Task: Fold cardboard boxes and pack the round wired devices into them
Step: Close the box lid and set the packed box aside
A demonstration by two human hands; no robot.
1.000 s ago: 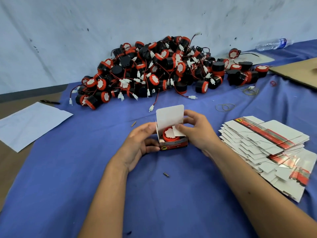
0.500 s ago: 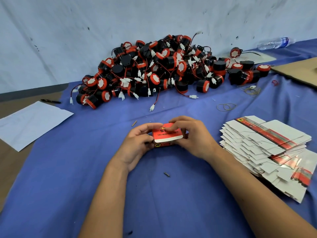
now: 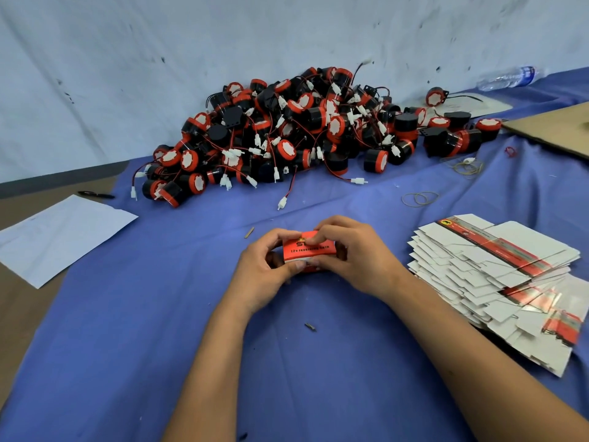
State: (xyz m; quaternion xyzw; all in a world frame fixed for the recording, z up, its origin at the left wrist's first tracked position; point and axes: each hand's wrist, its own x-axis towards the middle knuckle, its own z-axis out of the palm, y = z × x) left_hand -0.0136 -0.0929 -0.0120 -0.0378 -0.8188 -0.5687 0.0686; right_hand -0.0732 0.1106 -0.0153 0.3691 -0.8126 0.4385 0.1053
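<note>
At far left a white paper sheet point(image 3: 60, 236) lies half off the blue cloth point(image 3: 153, 314). Up centre sits the heap of round wired devices point(image 3: 287, 135) (black and red, white plugs trailing). At mid-frame the left hand point(image 3: 264, 272) grips the closed red box point(image 3: 308, 248) from its left side, while the right hand point(image 3: 353, 253) curls over its top and right. The flat box blanks point(image 3: 497, 275) are stacked at right.
</note>
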